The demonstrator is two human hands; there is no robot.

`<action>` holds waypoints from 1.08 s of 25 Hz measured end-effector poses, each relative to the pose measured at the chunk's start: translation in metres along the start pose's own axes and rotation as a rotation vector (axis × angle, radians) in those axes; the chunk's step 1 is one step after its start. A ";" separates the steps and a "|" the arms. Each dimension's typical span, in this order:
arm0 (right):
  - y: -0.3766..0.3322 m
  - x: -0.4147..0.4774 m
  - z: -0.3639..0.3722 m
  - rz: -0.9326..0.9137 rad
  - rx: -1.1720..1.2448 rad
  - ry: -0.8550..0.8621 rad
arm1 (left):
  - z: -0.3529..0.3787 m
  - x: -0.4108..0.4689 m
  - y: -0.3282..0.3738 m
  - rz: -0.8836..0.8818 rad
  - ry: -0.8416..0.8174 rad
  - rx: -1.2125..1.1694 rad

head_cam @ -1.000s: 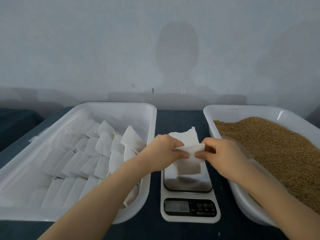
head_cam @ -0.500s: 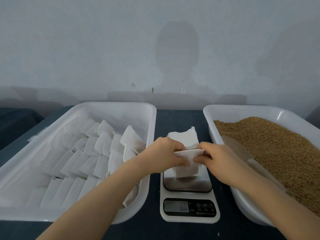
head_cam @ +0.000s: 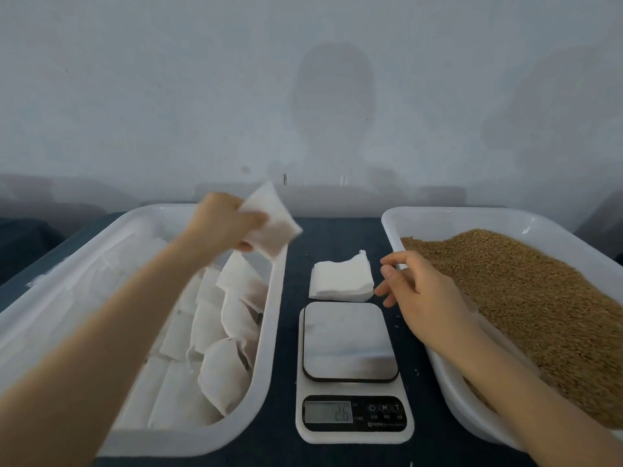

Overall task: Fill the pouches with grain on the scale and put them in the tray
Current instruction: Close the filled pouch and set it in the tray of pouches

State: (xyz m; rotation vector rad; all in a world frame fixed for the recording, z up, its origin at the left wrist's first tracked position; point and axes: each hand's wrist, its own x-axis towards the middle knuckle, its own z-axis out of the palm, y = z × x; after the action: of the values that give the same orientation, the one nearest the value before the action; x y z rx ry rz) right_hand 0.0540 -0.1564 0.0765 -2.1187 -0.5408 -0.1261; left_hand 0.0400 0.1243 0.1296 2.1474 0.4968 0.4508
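My left hand (head_cam: 220, 222) grips a filled white pouch (head_cam: 271, 224) in the air above the far right corner of the left white tray (head_cam: 266, 365), which holds several filled pouches (head_cam: 222, 332). The digital scale (head_cam: 350, 342) stands in the middle with a bare steel platform. Behind it lies a stack of flat white pouches (head_cam: 342, 281). My right hand (head_cam: 418, 291) hovers with loosely spread fingers just right of that stack, holding nothing. The right white tray (head_cam: 438, 217) is heaped with brown grain (head_cam: 539, 298).
Everything stands on a dark blue table (head_cam: 330, 237) against a pale wall. A few loose grains lie on the table beside the scale.
Both hands were pinching one pouch over the scale. My left hand has since lifted it away to the left above the tray, and my right hand has let go and moved right.
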 end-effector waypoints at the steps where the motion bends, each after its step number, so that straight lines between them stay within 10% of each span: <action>1: 0.000 0.000 0.001 -0.001 0.004 0.003 | -0.009 0.016 -0.009 -0.029 0.068 0.056; 12: 0.001 0.007 0.006 -0.026 -0.077 -0.026 | -0.012 0.048 -0.103 -0.353 -0.091 0.374; 20: 0.005 0.010 0.001 0.018 -0.068 0.097 | 0.024 0.031 -0.022 0.157 0.129 0.876; 27: 0.007 0.008 0.000 0.042 -0.116 0.073 | 0.140 -0.002 0.032 0.361 -0.470 0.998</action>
State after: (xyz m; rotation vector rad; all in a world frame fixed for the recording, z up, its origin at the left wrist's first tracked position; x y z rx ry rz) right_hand 0.0643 -0.1577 0.0734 -2.2273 -0.4549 -0.2146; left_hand 0.1124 0.0115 0.0766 3.1998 0.0303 -0.1938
